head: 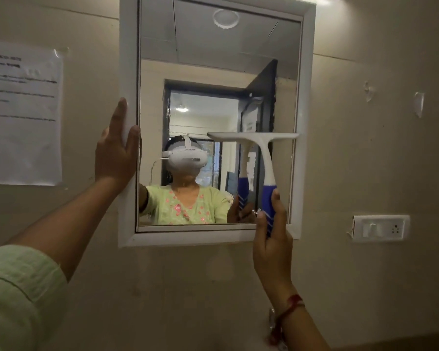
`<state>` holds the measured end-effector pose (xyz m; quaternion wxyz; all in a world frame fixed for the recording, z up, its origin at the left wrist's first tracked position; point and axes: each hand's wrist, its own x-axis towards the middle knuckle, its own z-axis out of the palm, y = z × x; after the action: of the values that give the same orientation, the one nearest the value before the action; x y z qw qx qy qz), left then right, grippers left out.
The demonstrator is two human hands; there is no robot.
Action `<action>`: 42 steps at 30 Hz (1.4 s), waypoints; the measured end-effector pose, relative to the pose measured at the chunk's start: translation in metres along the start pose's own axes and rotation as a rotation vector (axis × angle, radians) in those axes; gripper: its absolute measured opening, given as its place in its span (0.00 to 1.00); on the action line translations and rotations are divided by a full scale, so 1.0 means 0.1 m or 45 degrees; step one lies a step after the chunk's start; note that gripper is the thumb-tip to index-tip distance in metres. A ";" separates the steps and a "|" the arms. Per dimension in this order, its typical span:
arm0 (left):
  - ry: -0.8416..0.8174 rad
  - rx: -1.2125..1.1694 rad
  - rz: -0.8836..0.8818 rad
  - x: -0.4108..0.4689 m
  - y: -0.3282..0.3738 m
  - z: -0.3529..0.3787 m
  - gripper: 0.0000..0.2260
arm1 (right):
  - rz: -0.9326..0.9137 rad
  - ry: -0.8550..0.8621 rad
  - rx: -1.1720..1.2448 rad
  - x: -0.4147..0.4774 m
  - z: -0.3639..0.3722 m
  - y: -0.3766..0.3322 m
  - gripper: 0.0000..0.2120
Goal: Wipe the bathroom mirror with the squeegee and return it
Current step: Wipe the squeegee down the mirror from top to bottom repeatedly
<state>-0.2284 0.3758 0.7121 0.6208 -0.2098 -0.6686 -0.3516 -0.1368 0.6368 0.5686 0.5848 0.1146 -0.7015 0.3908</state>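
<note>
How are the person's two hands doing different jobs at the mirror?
The left hand lies flat and open on the mirror frame's left side; the right hand is closed around the squeegee's blue handle. The left hand sits higher, at mid-frame; the right is by the bottom right corner. Only the right wrist wears a red thread. Both are bare.

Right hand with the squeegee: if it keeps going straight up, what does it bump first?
Probably the mirror's white frame top edge; the squeegee in the right hand gets there first.
</note>
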 end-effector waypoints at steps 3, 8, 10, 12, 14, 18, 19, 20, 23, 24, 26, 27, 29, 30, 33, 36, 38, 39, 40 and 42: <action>-0.003 -0.004 -0.016 -0.01 0.00 0.00 0.22 | 0.019 -0.002 0.005 0.00 0.01 -0.03 0.25; 0.007 -0.008 -0.004 0.00 0.00 -0.01 0.22 | 0.127 -0.043 -0.101 -0.55 -0.05 0.17 0.27; 0.008 0.001 -0.001 0.01 0.00 0.00 0.22 | 0.129 -0.045 -0.095 -0.60 -0.07 0.17 0.26; 0.005 -0.001 0.003 0.00 -0.01 0.01 0.22 | 0.082 -0.026 -0.057 -0.45 -0.06 0.11 0.26; 0.003 -0.013 0.010 0.00 -0.02 0.01 0.22 | 0.015 -0.003 -0.006 -0.28 -0.03 0.05 0.25; 0.006 -0.009 0.001 0.00 0.00 0.01 0.22 | 0.019 0.002 -0.025 -0.29 -0.02 0.10 0.26; 0.006 -0.012 0.001 0.00 0.00 0.01 0.22 | 0.059 -0.008 -0.059 -0.39 -0.03 0.14 0.26; 0.007 -0.019 0.004 0.00 0.00 0.01 0.22 | 0.096 -0.015 -0.087 -0.52 -0.04 0.18 0.25; 0.016 -0.013 0.017 0.00 -0.03 0.01 0.22 | 0.119 -0.049 -0.141 -0.85 -0.06 0.25 0.23; 0.015 -0.009 0.016 0.01 -0.03 0.01 0.22 | 0.109 -0.064 -0.149 -0.90 -0.07 0.26 0.23; 0.016 -0.008 0.017 0.00 -0.04 0.02 0.22 | 0.115 -0.060 -0.125 -0.86 -0.08 0.22 0.24; 0.018 -0.006 0.020 0.00 -0.04 0.02 0.22 | 0.127 -0.047 -0.090 -0.79 -0.08 0.18 0.24; 0.018 -0.009 0.017 0.01 -0.04 0.02 0.22 | 0.139 -0.022 -0.008 -0.64 -0.07 0.12 0.24; 0.014 -0.012 0.013 0.01 -0.04 0.02 0.22 | 0.130 -0.009 0.021 -0.58 -0.06 0.10 0.24; 0.010 -0.024 0.016 0.01 -0.04 0.02 0.22 | 0.113 0.007 -0.021 -0.60 -0.05 0.10 0.24; 0.009 -0.023 0.015 0.01 -0.06 0.03 0.22 | 0.090 -0.038 -0.128 -0.87 -0.06 0.19 0.24; 0.010 -0.021 0.018 0.01 -0.08 0.04 0.22 | 0.120 -0.087 -0.122 -1.03 -0.08 0.22 0.25; 0.011 -0.022 0.022 0.02 -0.09 0.04 0.22 | 0.137 -0.092 -0.099 -1.07 -0.09 0.23 0.25; 0.013 -0.025 0.024 0.02 -0.10 0.04 0.22 | 0.144 -0.073 -0.087 -1.07 -0.08 0.21 0.26; 0.017 -0.030 0.027 0.02 -0.10 0.05 0.22 | 0.176 -0.036 -0.045 -0.96 -0.06 0.13 0.23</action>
<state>-0.2389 0.3723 0.7120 0.6266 -0.2217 -0.6579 -0.3542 -0.1127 0.6205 0.4757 0.5485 0.0608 -0.7227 0.4161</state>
